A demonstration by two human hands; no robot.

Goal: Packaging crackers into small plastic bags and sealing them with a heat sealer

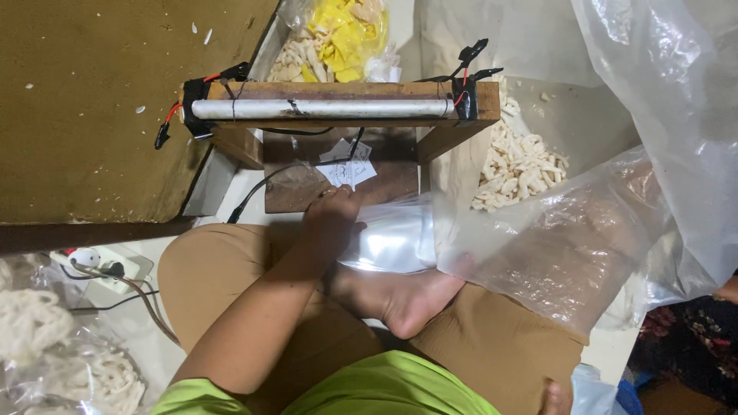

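View from above of a seated person, legs crossed, a bare foot (407,296) in the lap. The left hand (332,217) reaches forward toward twelve o'clock, knuckles up, fingers curled down onto a stack of clear bags (396,242); whether it pinches a bag or only presses on it cannot be told. The stack lies just at the hand's three o'clock, touching it, with its long axis running nine to three. A wooden sealer (338,107) stands beyond at the hand's twelve o'clock, its white bar also lying nine to three. The right hand (555,398) rests at the lower edge, at five o'clock, mostly cut off, its state unclear. The left hand is much nearer the bags.
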